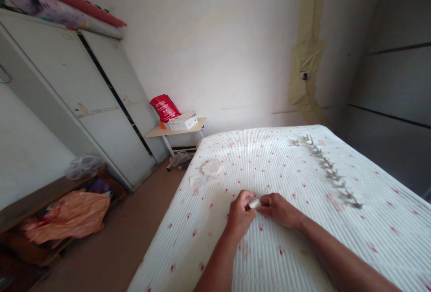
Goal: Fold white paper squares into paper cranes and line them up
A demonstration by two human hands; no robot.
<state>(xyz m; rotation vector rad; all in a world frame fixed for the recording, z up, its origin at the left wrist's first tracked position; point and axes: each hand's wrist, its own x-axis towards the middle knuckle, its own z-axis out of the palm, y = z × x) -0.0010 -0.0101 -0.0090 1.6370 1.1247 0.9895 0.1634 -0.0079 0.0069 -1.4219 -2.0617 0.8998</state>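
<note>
My left hand [239, 213] and my right hand [278, 208] meet over the white bed cover [289, 238] with small red marks. Between their fingertips they pinch a small folded piece of white paper [255, 203], held just above the cover. Beyond my left hand, a little stack of paper sheets [211, 167] and flat slips [197, 180] lies on the bed. To the far right of my right hand runs a row of several small folded paper figures [332, 175].
A white wardrobe [84, 103] stands at the left with folded bedding [60, 7] on top. A small side table [177, 129] holds a red bag [164, 106] and a white box. An orange bag [72, 215] lies on a low shelf at the left. Bare floor [134, 233] runs beside the bed.
</note>
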